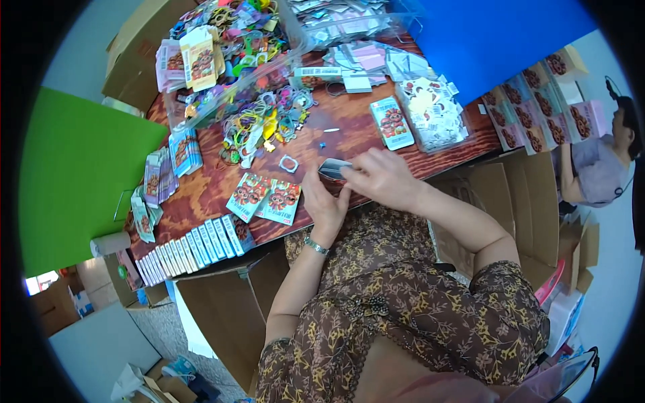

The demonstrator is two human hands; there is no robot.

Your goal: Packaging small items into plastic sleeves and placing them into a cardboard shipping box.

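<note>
My left hand [325, 207], with a watch at its wrist, is closed around a small card box [334, 169], its open end upward. Greyish contents show in that end. Slightly blurred, my right hand [384, 177] has its fingers curled together at the box's right edge; whatever they pinch is hidden. Two flat printed cartons [281, 201] lie overlapping just left of my left hand. A white ring-shaped trinket [288, 164] and a tiny blue piece [322, 145] are on the table beyond. Farther right lies a light-blue printed box [392, 123].
A row of filled boxes [195, 248] lines the table's near left edge. Trinkets [262, 124] spill beside a clear bin [235, 91]. A clear tray of white packets [433, 114] stands right, below a blue panel [497, 40]. Stacked boxes [537, 107] and another person [594, 168] are far right.
</note>
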